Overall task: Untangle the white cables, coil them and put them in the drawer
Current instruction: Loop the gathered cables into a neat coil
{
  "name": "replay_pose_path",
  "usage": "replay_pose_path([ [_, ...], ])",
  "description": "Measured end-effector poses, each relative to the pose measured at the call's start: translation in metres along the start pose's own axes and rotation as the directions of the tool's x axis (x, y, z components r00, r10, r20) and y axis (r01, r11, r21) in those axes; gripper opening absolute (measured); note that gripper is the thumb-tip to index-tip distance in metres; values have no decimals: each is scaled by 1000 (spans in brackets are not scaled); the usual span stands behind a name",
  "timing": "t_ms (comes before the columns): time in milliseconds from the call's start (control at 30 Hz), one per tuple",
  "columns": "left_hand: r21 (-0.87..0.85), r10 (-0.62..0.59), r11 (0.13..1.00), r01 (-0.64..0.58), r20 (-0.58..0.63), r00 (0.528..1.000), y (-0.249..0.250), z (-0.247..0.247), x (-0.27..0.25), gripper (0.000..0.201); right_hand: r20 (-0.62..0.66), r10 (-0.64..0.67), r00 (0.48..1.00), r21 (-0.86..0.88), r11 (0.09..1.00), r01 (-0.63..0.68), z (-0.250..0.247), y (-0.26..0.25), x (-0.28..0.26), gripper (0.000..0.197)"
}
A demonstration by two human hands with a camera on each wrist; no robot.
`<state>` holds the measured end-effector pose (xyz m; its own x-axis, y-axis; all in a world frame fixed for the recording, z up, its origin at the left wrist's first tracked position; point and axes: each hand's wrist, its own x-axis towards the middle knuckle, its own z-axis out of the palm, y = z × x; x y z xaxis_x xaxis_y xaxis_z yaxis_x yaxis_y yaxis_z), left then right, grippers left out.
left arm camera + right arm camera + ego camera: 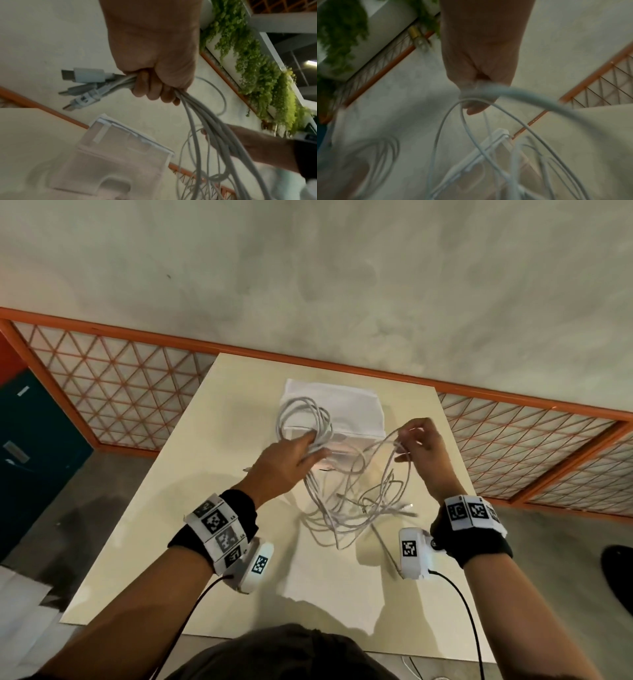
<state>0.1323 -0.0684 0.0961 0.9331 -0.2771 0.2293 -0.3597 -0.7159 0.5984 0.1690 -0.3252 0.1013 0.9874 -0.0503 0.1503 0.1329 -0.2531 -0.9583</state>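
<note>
A tangle of white cables (346,501) hangs between my two hands above the cream table (171,542). My left hand (291,455) grips a bundle of cable strands with a coil (303,419) looping up behind it. In the left wrist view the left hand (154,86) holds the strands with three plugs (82,86) sticking out. My right hand (416,441) pinches one strand and lifts a loop; in the right wrist view the right hand (476,97) has cable (530,97) running over its fingers. A white drawer box (346,419) stands behind the cables, its drawer (120,155) pulled out.
An orange railing with lattice panels (130,378) runs behind the table. A teal cabinet (30,446) stands at the left. Black leads (459,594) run from the wrist cameras toward my body. Green hanging plants (257,67) show in the left wrist view.
</note>
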Motion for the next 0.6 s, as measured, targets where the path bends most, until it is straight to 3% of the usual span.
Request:
replay_pose_path([
  [67,55,21,998,-26,87,996,-3,5,-5,43,-97,4,995,35,999,-1,-8,-1,4,18],
  [167,146,-18,989,0,119,993,-9,8,-7,41,-173,-60,983,-127,991,39,-17,3,10,14],
  [300,311,-54,950,38,41,998,-23,1,-9,51,-304,-111,946,-97,992,85,-29,4,12,26],
  [367,325,-107,940,102,-1,994,-29,-7,-9,50,-354,-207,912,-175,973,154,-39,4,12,27],
  [467,204,-179,959,195,-94,979,-29,-19,-6,49,-267,-313,911,-325,920,220,-46,13,8,32],
  [533,32,-217,973,227,-189,958,-25,-27,-4,47,-149,-260,954,-435,884,173,-42,22,0,33],
  [600,-135,-253,965,223,-280,926,-22,-33,-1,43,-65,-194,979,-608,786,115,-37,39,-12,41],
])
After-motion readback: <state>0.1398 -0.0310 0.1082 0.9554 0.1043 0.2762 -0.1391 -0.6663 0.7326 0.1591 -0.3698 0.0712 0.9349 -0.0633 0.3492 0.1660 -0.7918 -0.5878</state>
